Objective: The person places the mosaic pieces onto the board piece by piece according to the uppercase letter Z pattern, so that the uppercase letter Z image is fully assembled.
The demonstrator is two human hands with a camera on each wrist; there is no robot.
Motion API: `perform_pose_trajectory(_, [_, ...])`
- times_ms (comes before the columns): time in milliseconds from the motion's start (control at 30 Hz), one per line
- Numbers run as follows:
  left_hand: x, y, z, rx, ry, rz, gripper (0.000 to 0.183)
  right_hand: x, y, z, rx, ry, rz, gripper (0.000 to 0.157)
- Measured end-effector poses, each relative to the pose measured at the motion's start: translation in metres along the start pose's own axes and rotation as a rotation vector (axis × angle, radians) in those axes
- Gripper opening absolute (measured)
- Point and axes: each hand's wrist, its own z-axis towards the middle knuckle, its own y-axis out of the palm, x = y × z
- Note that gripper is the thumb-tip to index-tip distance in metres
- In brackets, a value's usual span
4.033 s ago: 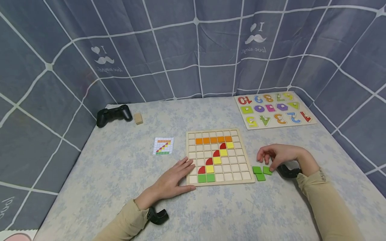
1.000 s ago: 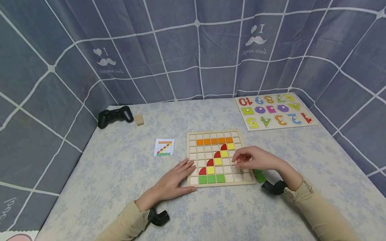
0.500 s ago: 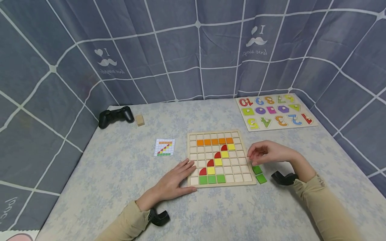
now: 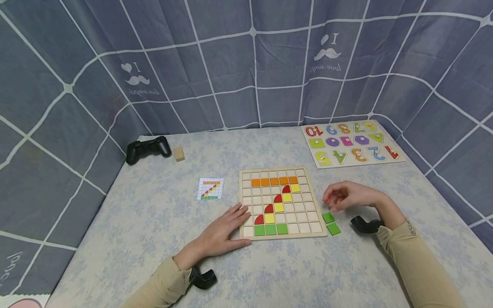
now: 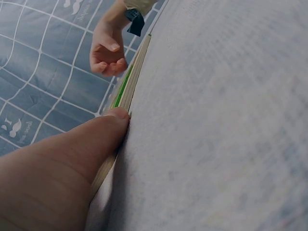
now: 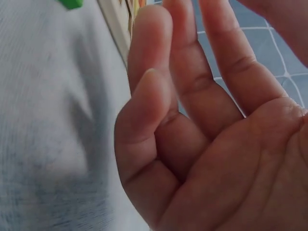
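Note:
A wooden grid board [image 4: 303, 235] lies mid-table with an orange row, a stepped diagonal of red quarter-round and yellow square tiles, and three green tiles [image 4: 270, 229] along its near row. My left hand [image 4: 221, 231] rests at the board's left side with fingers straight; in the left wrist view the thumb [image 5: 103, 132] lies along the near edge. Two loose green tiles [image 4: 333, 229] sit just off the right edge. Just beyond them hovers my right hand [image 4: 354, 196], its fingers loosely bent; the right wrist view shows the palm holding nothing.
Left of the board lies a pattern card [image 4: 210, 189]. Farther back are a black game controller [image 4: 148, 149] and a small wooden block [image 4: 179, 154]. A number and shape puzzle board [image 4: 352, 149] occupies the back right. Grey-blue curtains [image 4: 231, 64] enclose the table's back and sides.
A third green tile has gone from the loose ones into the board's near row. My right hand came over the board, then drew back right. My left hand stayed put.

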Motion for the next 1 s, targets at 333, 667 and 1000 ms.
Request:
perform_pose_trajectory(333, [0.000,0.000,0.000,0.001,0.010,0.002,0.076,0.009,0.000,0.000,-0.030,0.060,-0.052,0.027])
perform_pose_trajectory(667, [0.000,0.000,0.001,-0.006,0.009,0.007,0.076,0.006,0.005,0.003,-0.010,0.095,-0.152,0.026])
perform_pose_trajectory(1000, [0.000,-0.001,0.001,-0.001,0.009,0.007,0.076,0.002,0.011,0.008,0.005,0.140,-0.187,0.028])
